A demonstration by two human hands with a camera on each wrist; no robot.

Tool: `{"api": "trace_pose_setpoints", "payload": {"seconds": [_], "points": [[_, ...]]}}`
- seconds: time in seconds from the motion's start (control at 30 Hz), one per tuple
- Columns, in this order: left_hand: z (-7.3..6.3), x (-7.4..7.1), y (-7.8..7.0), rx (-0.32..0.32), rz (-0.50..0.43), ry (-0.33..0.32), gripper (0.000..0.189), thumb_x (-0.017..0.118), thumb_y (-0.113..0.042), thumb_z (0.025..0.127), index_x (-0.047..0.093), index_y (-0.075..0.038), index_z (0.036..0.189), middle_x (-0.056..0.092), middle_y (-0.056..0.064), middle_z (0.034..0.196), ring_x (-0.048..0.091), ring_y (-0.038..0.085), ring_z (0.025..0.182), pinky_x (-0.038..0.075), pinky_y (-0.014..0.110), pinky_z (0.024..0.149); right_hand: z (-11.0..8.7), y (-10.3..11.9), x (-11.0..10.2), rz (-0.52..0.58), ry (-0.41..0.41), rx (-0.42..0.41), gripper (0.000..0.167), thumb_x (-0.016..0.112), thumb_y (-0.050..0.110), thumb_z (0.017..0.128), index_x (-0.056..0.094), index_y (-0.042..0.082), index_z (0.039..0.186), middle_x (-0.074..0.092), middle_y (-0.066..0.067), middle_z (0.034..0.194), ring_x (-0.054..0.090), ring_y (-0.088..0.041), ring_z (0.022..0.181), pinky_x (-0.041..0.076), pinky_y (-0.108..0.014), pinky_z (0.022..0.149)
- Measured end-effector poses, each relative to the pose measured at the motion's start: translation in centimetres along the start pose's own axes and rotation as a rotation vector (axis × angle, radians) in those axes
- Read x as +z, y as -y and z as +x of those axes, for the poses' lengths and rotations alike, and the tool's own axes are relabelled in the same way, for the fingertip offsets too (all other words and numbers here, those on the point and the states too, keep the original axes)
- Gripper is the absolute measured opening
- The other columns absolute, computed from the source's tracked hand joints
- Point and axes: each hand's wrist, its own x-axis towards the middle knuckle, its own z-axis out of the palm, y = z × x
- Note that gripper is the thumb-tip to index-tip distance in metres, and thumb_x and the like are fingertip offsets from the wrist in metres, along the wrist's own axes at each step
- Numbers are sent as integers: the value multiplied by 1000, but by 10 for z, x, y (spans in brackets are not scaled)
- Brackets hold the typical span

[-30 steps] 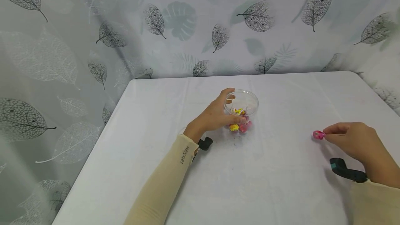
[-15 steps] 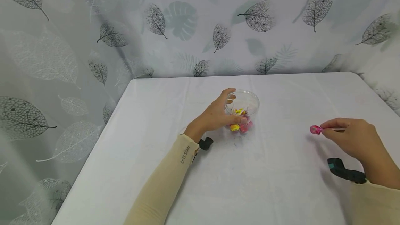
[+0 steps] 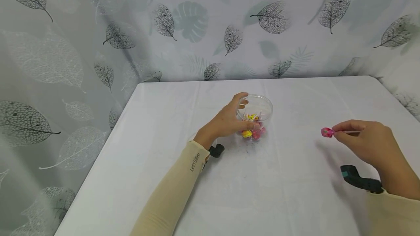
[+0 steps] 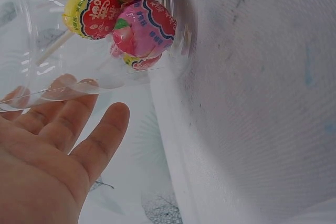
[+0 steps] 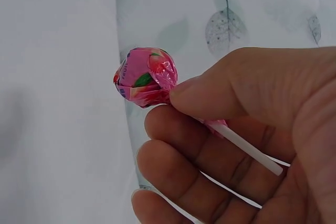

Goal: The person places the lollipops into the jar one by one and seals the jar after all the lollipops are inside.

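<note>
Near the middle of the table, my left hand (image 3: 226, 121) holds a clear plastic jar (image 3: 267, 115) from its left side, thumb in front and fingers behind. Inside the jar lie several wrapped lollipops (image 3: 257, 133), pink and yellow, with white sticks. The left wrist view shows a pink lollipop (image 4: 149, 30) and a yellow one (image 4: 89, 11) through the wall. Off to the right, my right hand (image 3: 372, 141) pinches a pink-wrapped lollipop (image 3: 327, 132) at the top of its stick, raised above the table. In the right wrist view, the white stick (image 5: 252, 150) runs under the thumb towards the palm.
A white cloth covers the table (image 3: 295, 192). Leaf-patterned curtains (image 3: 197, 57) hang behind and to the left. Black camera mounts (image 3: 361, 179) sit at both wrists. The jar's round mouth faces up, without a lid.
My right hand has lifted the pink lollipop and moved it a little left, towards the jar, and more of its stick shows now. The left hand and the jar have stayed in place.
</note>
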Motion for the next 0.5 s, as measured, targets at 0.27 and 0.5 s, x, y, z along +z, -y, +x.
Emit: {"api": "trace_pose_setpoints", "payload": {"seconds": [0.27,0.5], "points": [[-1,0,-1,6,6,5,103,87,-44,84,21,-32,162,44,0,160,43,17,146,38,52,116,2,12,-2,21,-43,-43,18,72,25,95,82,11,102,79,-14,89,48,16,72,40,-22,58],[-1,0,-2,4,5,2,105,88,-48,83,21,-33,162,44,-4,160,43,14,146,40,51,115,4,20,-4,35,-65,-63,17,72,23,94,82,10,101,79,-14,89,45,21,69,41,-20,57]]}}
